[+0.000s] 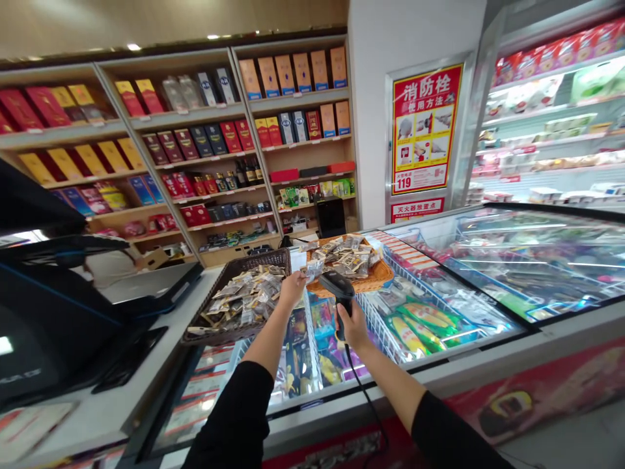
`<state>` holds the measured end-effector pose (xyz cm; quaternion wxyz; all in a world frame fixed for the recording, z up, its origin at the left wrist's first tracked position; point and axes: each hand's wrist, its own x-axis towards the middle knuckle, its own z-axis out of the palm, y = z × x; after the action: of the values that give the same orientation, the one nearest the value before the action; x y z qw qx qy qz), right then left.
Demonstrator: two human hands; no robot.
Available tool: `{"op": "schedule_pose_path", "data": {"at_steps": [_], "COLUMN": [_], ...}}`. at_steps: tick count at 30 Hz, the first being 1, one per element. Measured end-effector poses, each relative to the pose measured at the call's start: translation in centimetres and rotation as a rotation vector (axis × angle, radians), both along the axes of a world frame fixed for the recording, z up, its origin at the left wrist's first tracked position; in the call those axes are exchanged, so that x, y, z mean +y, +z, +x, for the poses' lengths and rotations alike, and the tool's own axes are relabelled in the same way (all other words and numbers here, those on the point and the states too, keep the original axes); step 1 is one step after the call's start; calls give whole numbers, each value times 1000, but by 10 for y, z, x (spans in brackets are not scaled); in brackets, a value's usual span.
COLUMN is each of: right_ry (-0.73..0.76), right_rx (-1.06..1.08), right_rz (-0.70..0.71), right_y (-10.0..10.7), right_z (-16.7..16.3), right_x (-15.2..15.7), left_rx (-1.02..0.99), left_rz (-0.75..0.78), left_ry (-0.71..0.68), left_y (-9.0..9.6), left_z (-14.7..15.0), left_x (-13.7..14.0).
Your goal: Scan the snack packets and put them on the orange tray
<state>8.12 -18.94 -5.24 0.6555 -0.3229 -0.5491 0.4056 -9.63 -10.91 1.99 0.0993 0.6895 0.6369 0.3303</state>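
My right hand (355,324) is wrapped round the grip of a black barcode scanner (338,286), its head pointing up and to the left. A black cord (361,387) runs down from the scanner's base. In my left hand (293,288) a small clear packet (314,268) is pinched, just left of the scanner's head. Behind both hands lies an orange wicker basket (374,283) heaped with small packets. To the left of my left hand stands a dark brown wicker basket (263,259), also full of small packets.
Both baskets rest on a glass-topped chest freezer (434,348) full of packaged goods. A counter (161,355) with a black checkout machine (53,312) is at the left. Shelves (215,156) of boxes line the back wall. A lit display fridge (551,130) stands at the right.
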Motion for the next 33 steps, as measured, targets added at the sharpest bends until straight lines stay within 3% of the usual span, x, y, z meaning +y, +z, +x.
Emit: {"op": "schedule_pose_path", "data": {"at_steps": [9, 11, 13, 16, 18, 20, 22, 25, 28, 30, 33], "right_ry": [21, 17, -10, -70, -97, -124, -160, -215, -283, -317, -302], "right_rx": [26, 36, 61, 132, 188, 230, 244, 206, 179, 180, 155], "right_rz": [-2, -15, -38, -94, -137, -164, -169, -178, -229, -235, -211], "right_y": [-3, -5, -7, -7, -4, -1, 3, 3, -2, -5, -7], "right_z": [2, 4, 6, 11, 15, 23, 35, 57, 73, 78, 76], "right_x": [-1, 0, 1, 2, 3, 7, 13, 29, 41, 45, 46], "left_rx": [-52, -91, -115, -129, -154, -142, -49, 141, 227, 241, 265], "left_rz": [-13, 47, 211, 491, 571, 594, 603, 513, 214, -20, -274], "left_ry": [-22, -10, 106, 471, 671, 722, 613, 241, -77, -110, 16], "left_y": [7, 8, 9, 10, 10, 10, 11, 14, 16, 16, 15], "left_z": [7, 6, 4, -2, -6, -9, -7, 5, 31, 53, 85], "left_x": [-9, -11, -15, -24, -29, -32, -33, -26, -8, 9, 35]}}
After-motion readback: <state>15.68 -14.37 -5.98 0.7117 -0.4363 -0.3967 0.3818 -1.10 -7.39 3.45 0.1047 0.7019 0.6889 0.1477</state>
